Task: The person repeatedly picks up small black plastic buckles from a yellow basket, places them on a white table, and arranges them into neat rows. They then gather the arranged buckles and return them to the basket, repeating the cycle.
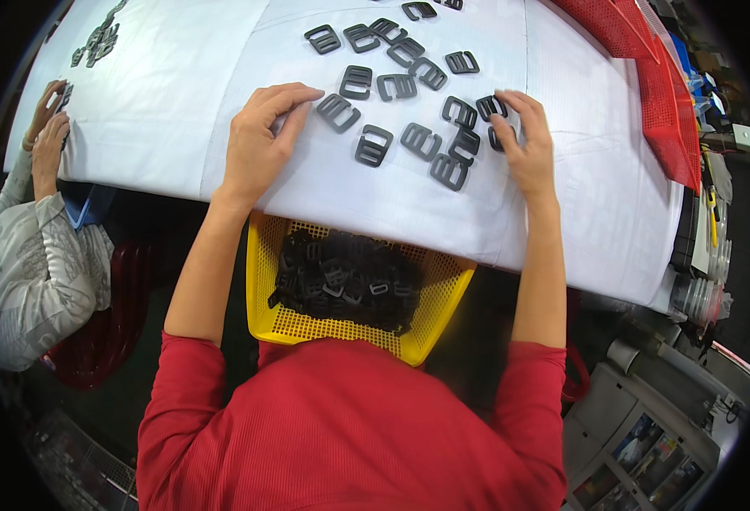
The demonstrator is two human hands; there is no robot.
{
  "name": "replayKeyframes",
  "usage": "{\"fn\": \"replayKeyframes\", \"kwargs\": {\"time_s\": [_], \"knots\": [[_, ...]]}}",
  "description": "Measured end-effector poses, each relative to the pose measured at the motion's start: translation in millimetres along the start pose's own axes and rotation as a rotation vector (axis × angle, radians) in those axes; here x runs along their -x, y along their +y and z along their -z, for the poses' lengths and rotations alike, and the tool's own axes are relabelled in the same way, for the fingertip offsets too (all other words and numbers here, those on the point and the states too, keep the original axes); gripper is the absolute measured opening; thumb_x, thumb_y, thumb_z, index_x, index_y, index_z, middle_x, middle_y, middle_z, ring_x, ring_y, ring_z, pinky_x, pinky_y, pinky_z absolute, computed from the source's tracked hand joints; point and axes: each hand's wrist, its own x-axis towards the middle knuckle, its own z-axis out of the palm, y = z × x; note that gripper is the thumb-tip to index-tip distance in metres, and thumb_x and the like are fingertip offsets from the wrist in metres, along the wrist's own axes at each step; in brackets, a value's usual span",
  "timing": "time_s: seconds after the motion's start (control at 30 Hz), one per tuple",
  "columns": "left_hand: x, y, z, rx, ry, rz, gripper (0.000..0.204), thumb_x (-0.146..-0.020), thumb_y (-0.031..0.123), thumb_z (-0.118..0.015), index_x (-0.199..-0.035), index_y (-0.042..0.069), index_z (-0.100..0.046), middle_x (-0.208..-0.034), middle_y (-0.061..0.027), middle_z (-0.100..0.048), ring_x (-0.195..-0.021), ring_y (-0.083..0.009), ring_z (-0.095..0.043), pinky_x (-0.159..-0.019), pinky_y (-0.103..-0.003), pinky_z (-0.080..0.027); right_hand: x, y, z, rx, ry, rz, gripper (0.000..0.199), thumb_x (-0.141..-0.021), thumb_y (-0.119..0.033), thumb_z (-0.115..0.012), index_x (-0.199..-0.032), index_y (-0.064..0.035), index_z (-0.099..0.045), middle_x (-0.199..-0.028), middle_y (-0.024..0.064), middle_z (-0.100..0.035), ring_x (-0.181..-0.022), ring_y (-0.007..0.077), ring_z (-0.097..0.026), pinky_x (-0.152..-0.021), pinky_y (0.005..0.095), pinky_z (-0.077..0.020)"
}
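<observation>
Several black plastic strap buckles [398, 86], flat with slots, lie scattered on the white-covered table in front of me. My left hand [264, 136] hovers left of them, index finger and thumb apart and nothing between them; the closest piece is a buckle [338, 112] just past the fingertips. On the right side of the spread, my right hand [528, 145] has its thumb and index finger on either side of a black buckle [489, 107]. Another buckle [496, 139] lies partly hidden by the right thumb.
A yellow perforated basket [260, 289] full of dark buckles sits below the table edge, in front of my body. Red plastic baskets [669, 111] line the table's right side. At left, another person's hands [48, 140] work near a small buckle pile [100, 41].
</observation>
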Motion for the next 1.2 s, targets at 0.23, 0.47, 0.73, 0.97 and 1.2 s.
{"fn": "replayKeyframes", "kwargs": {"time_s": [0.23, 0.47, 0.73, 0.97, 1.2], "knots": [[4.1, -3.9, -0.6, 0.036, 0.056, -0.026, 0.023, -0.09, 0.002, -0.057, -0.108, 0.005, -0.07, -0.109, -0.0112, -0.067, -0.103, -0.0199, -0.063, -0.09, -0.029, -0.048, 23.9, -47.7, -43.9, 0.26, -0.118, 0.182, 0.05, -0.084, -0.047, -0.066, -0.128, -0.0237, -0.058, -0.137, 0.0078, -0.048, -0.135, 0.0329, -0.034, -0.113, 0.0561, -0.0175], [7.1, -3.2, -1.2, -0.016, 0.022, -0.044, 0.023, -0.089, 0.002, -0.058, -0.107, 0.006, -0.07, -0.108, -0.0107, -0.067, -0.102, -0.0214, -0.063, -0.089, -0.031, -0.048, 71.3, -94.7, -46.6, 0.121, -0.255, 0.241, 0.04, -0.077, -0.035, -0.073, -0.115, -0.024, -0.065, -0.13, 0.0056, -0.052, -0.132, 0.0326, -0.039, -0.11, 0.0556, -0.0239], [6.0, 0.6, 0.3, -0.07, 0.013, -0.073, 0.021, -0.087, 0.001, -0.058, -0.104, 0.005, -0.071, -0.104, -0.0101, -0.068, -0.098, -0.022, -0.062, -0.087, -0.031, -0.049, 76.1, -111.8, -18.8, -0.212, -0.431, 0.304, 0.026, -0.076, -0.017, -0.075, -0.102, -0.0152, -0.07, -0.105, 0.0031, -0.066, -0.102, 0.0232, -0.06, -0.094, 0.039, -0.0456], [0.1, -2.5, -2.5, 0.061, 0.053, -0.029, 0.019, -0.085, 0.002, -0.059, -0.1, 0.004, -0.071, -0.099, -0.009, -0.07, -0.093, -0.0223, -0.062, -0.079, -0.031, -0.049, -66.1, -13.1, -35.0, -0.025, -0.012, 0.198, 0.037, -0.088, -0.023, -0.064, -0.123, -0.0102, -0.06, -0.128, 0.0124, -0.056, -0.12, 0.0287, -0.052, -0.101, 0.0372, -0.0408], [-0.9, -4.5, -1.1, 0.178, 0.061, 0.069, 0.019, -0.086, 0.001, -0.059, -0.1, 0.004, -0.071, -0.095, -0.011, -0.069, -0.086, -0.0197, -0.063, -0.078, -0.029, -0.049, -116.4, 4.1, -75.8, 0.16, -0.223, 0.292, 0.045, -0.093, -0.029, -0.057, -0.135, -0.0151, -0.051, -0.146, 0.0065, -0.043, -0.138, 0.0255, -0.035, -0.116, 0.046, -0.0221]]}}
